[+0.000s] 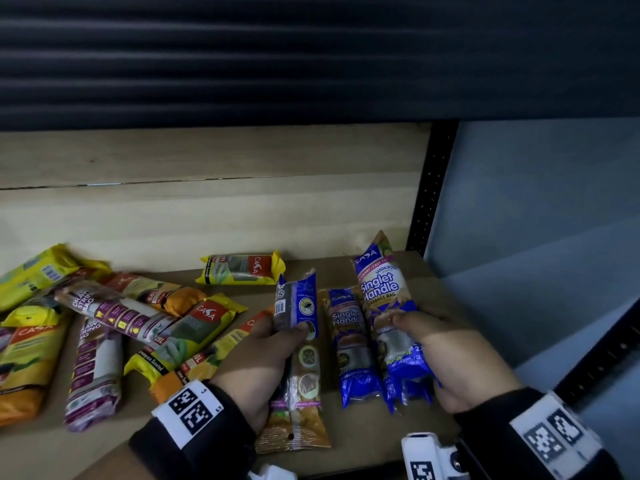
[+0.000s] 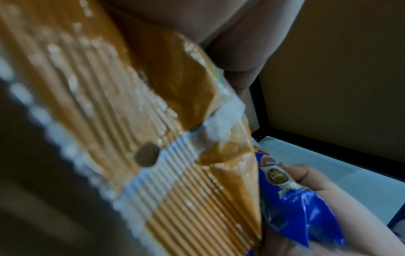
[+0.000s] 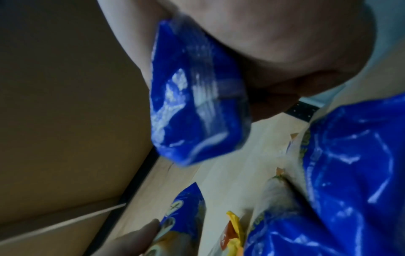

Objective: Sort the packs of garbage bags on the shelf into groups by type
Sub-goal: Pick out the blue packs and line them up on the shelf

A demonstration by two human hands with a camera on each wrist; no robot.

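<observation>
Where glossy, crinkled film packs lay on the wooden shelf [image 1: 346,268]: left hand [image 1: 256,368] gripped blue-and-tan pack [image 1: 299,355]; right hand [image 1: 460,358] gripped blue Singlet Handle pack [image 1: 382,299], beside matching pack [image 1: 348,341].

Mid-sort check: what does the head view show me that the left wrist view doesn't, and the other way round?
Only the head view shows the unsorted yellow, orange and purple packs lying mixed on the shelf, a third blue Singlet Handle pack lying flat between the hands, and the printed labels.

Only the left wrist view shows, close up, the ribbed orange seal with its round hang hole at the near end of the left hand's pack.

Both show the left hand gripping the blue-and-orange pack, and the right hand gripping a blue pack.
</observation>
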